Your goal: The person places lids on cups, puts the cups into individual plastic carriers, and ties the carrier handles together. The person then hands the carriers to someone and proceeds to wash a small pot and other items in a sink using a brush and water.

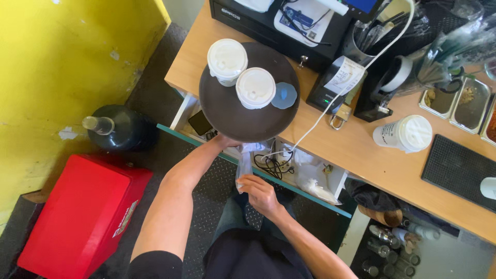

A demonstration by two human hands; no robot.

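1. Head view: my left hand [223, 140] is under the near rim of the round brown tray [227, 111], grasping it; fingers hidden.
2. The tray carries two lidded cups [255, 88] at its far side, away from that hand, over the counter [361, 155].
3. My right hand [260, 194] pinches a clear bag [243, 168], below the tray, at the open drawer [310, 178].

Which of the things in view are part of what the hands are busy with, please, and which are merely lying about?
In hand:
- round brown tray, held up by the left hand
- two lidded white cups on it
- blue disc on the tray
- clear plastic bag in the right hand

Lying about:
- third lidded cup on the counter
- receipt printer
- red box
- dark bottle
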